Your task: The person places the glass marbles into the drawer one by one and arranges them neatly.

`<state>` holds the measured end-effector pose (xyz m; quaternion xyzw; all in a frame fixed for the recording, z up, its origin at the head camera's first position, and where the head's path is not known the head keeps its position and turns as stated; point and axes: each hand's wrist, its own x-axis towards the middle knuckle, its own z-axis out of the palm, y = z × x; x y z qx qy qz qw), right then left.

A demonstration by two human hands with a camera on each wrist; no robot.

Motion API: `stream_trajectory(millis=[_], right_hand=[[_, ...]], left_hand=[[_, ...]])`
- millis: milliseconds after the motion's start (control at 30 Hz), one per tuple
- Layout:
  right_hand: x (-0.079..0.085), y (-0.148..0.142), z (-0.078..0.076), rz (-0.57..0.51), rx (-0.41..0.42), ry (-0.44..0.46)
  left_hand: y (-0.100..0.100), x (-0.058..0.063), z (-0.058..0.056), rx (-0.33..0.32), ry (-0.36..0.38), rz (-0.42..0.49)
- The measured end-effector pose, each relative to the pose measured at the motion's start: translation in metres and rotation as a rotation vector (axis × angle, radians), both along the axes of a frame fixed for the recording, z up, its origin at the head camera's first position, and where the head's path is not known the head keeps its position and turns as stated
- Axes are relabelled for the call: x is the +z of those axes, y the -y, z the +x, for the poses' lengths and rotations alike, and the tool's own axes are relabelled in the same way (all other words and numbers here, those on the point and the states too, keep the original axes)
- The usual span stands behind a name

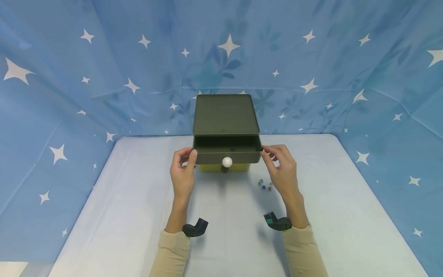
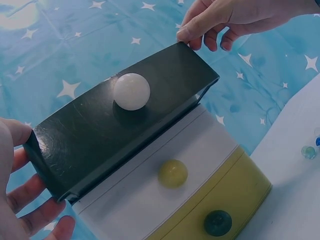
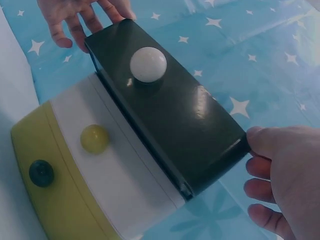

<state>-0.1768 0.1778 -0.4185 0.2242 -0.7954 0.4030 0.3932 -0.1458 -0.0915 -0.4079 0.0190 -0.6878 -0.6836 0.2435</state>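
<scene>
A small chest of drawers (image 1: 225,114) with a dark green top stands at the back of the table. Its dark green top drawer (image 1: 211,158), with a white knob (image 1: 227,162), is pulled out. My left hand (image 1: 183,175) pinches the drawer's front left corner between thumb and fingers. At the front right corner, my right hand (image 1: 284,174) pinches in the same way. One small dark marble (image 1: 232,149) lies inside the drawer. Below it, both wrist views show a white drawer (image 2: 195,132) with a yellow knob (image 2: 173,174) and a yellow drawer (image 3: 65,205) with a dark green knob (image 3: 41,173).
Several small glass marbles, among them a blue marble (image 1: 263,187), lie on the white tabletop (image 1: 138,200) just left of my right wrist. A blue curtain (image 1: 155,61) with white stars hangs behind the table and along its sides.
</scene>
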Motion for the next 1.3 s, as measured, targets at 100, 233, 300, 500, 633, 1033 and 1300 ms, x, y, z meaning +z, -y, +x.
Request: stream_trajectory(millis=[100,233,300,500,633,1033,1300], right_hand=[[0.001,-0.004,0.0,0.014,0.006,-0.003],[0.002,-0.007,0.0,0.035,0.011,0.02],[0.003,-0.007,0.001,0.042,0.012,0.041],[0.005,-0.007,0.002,0.061,0.007,0.09],[0.006,-0.007,0.003,0.074,0.005,0.106],[0.005,-0.009,0.005,0.073,0.0,0.105],[0.002,-0.01,0.003,0.062,0.004,0.088]], left_hand=[[0.002,-0.008,-0.006,-0.004,0.0,0.003],[0.005,-0.018,-0.014,0.002,-0.008,-0.003],[0.006,-0.02,-0.015,0.003,-0.023,0.0],[0.008,-0.021,-0.015,0.002,-0.057,0.002],[0.007,-0.022,-0.015,0.002,-0.064,-0.005],[0.005,-0.023,-0.015,0.009,-0.064,0.01],[0.006,-0.024,-0.014,0.001,-0.045,0.013]])
